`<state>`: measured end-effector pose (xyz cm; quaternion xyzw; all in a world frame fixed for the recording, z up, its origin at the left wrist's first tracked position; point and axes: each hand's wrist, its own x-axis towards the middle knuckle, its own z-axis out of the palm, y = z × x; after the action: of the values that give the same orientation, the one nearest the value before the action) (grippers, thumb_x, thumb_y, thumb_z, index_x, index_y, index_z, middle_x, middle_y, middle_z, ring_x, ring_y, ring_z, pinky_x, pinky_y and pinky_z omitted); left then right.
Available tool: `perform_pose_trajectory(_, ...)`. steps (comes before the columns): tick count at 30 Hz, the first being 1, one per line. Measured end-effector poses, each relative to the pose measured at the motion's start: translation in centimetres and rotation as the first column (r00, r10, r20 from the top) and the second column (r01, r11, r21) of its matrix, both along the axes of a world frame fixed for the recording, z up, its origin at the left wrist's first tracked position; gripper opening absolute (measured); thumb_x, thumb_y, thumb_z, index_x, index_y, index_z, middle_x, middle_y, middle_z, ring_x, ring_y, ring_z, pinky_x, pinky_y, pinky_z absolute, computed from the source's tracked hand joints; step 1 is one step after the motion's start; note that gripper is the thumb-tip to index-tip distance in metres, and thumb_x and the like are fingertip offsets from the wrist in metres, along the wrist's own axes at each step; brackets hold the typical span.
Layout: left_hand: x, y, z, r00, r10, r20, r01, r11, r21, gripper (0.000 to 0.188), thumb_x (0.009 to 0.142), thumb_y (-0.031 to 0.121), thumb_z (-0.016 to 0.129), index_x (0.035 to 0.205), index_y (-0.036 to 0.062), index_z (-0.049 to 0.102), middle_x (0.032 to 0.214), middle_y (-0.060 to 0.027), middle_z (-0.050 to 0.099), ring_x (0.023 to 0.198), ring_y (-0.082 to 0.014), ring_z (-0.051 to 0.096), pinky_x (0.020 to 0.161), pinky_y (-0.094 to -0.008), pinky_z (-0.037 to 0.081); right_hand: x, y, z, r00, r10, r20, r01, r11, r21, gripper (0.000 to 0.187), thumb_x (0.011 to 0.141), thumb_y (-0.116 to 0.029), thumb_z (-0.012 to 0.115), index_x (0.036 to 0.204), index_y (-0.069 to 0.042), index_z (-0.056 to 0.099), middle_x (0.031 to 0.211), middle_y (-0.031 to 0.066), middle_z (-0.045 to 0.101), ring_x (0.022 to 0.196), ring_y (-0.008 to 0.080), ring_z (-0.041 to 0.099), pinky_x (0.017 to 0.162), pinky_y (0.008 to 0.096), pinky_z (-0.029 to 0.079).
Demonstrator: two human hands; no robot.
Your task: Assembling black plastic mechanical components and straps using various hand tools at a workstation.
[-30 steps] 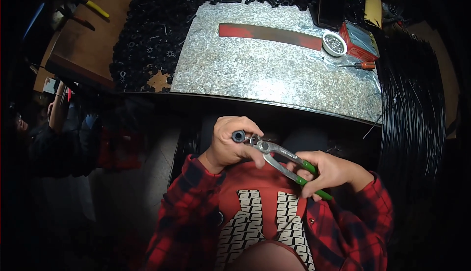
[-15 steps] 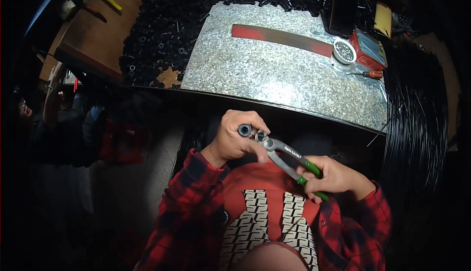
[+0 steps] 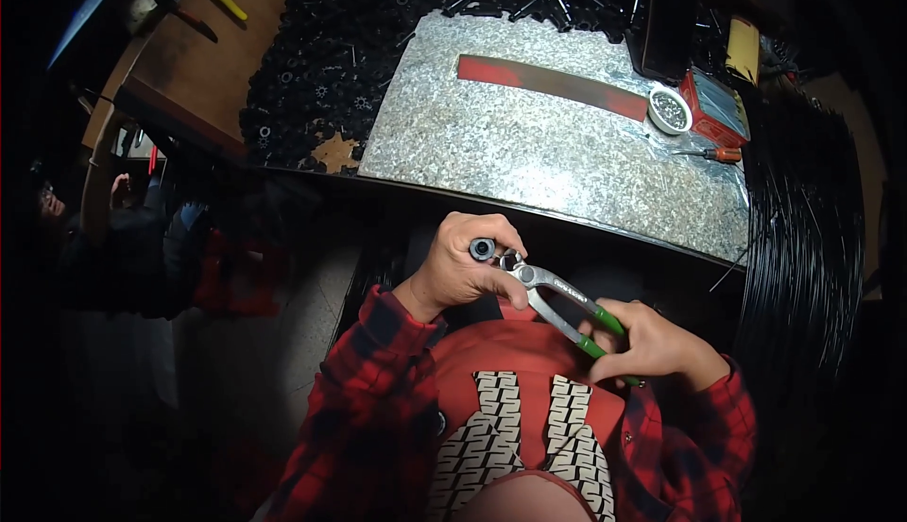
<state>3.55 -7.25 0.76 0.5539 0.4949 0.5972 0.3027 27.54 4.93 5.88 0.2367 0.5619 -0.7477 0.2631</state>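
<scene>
My left hand (image 3: 465, 265) is closed around a dark tubular part (image 3: 482, 249), whose round, hollow grey end points up. Green-handled pincers (image 3: 559, 297) are gripped in my right hand (image 3: 652, 344), fingers wrapped round the handles. The pincers' metal jaws sit right beside the tubular part, close to my left fingertips. Some small metal piece seems to be at the jaws, but its shape is too small to make out. Both hands are in front of my body, below the bench's near edge.
On the speckled bench top (image 3: 453, 158) lies a red-brown flat strip (image 3: 553, 85). To its right are a white cup (image 3: 670, 110) of small metal pieces, a red box (image 3: 715, 111), a screwdriver (image 3: 713, 154) and a phone (image 3: 669, 26). Black parts (image 3: 321, 59) heap at the left; black strands (image 3: 798, 229) hang right.
The whole view has shifted slightly, so the bench appears a little further right and lower. My right fingers have shifted slightly on the pincers' handles. Both hands keep their holds.
</scene>
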Motion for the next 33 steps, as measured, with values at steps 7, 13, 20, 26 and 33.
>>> perform_pose_trajectory(7, 0.6, 0.2, -0.4, 0.989, 0.127, -0.075, -0.127, 0.992, 0.009, 0.073, 0.046, 0.063, 0.075, 0.086, 0.0026, 0.063, 0.064, 0.0021, 0.055, 0.057, -0.0052, 0.052, 0.050, -0.0195, 0.037, -0.4, -0.2, -1.7, 0.880, 0.393, -0.266, 0.321, -0.080, 0.944, 0.059, 0.068, -0.001, 0.063, 0.123, 0.005, 0.044, 0.091, 0.0148, 0.048, 0.081, 0.0295, 0.049, 0.067, 0.0373, 0.041)
perform_pose_trajectory(13, 0.4, 0.2, -0.5, 0.981, 0.126, -0.150, -0.124, 0.992, 0.025, 0.083, 0.046, 0.069, 0.070, 0.093, 0.0021, 0.061, 0.062, 0.0032, 0.052, 0.055, -0.0045, 0.051, 0.049, -0.0186, 0.037, -1.2, 0.1, -0.8, 0.841, 0.398, -0.367, 0.300, 0.223, 0.928, 0.065, 0.064, 0.007, 0.055, 0.127, 0.003, 0.042, 0.089, 0.0166, 0.046, 0.083, 0.0348, 0.050, 0.076, 0.0403, 0.044)
perform_pose_trajectory(20, 0.8, 0.0, -0.9, 0.988, 0.137, -0.069, -0.137, 0.991, 0.007, 0.082, 0.047, 0.071, 0.068, 0.090, 0.0015, 0.061, 0.062, 0.0024, 0.051, 0.055, -0.0045, 0.052, 0.049, -0.0181, 0.037, -1.1, 0.3, -2.2, 0.858, 0.304, -0.413, 0.188, 0.562, 0.805, 0.052, 0.068, 0.006, 0.050, 0.120, 0.001, 0.046, 0.098, 0.0196, 0.051, 0.087, 0.0378, 0.054, 0.075, 0.0426, 0.045)
perform_pose_trajectory(26, 1.2, -0.3, -1.2, 0.979, 0.192, 0.065, -0.190, 0.981, -0.030, 0.079, 0.050, 0.069, 0.070, 0.089, 0.0009, 0.061, 0.063, 0.0045, 0.050, 0.056, -0.0027, 0.048, 0.050, -0.0174, 0.035, -2.0, -0.6, -2.9, 0.925, 0.202, -0.322, 0.147, 0.590, 0.794, 0.027, 0.081, -0.004, 0.062, 0.104, 0.001, 0.050, 0.081, 0.0188, 0.057, 0.076, 0.0365, 0.059, 0.068, 0.0409, 0.046)
perform_pose_trajectory(33, 1.5, -0.2, -1.4, 0.969, 0.235, 0.072, -0.232, 0.971, -0.052, 0.077, 0.050, 0.063, 0.075, 0.094, 0.0014, 0.059, 0.063, 0.0064, 0.048, 0.058, -0.0014, 0.044, 0.052, -0.0172, 0.034, -2.2, -1.1, -4.5, 0.939, 0.128, -0.318, 0.205, 0.532, 0.822, 0.022, 0.081, -0.007, 0.068, 0.093, -0.001, 0.050, 0.070, 0.0187, 0.057, 0.066, 0.0368, 0.059, 0.059, 0.0408, 0.046)
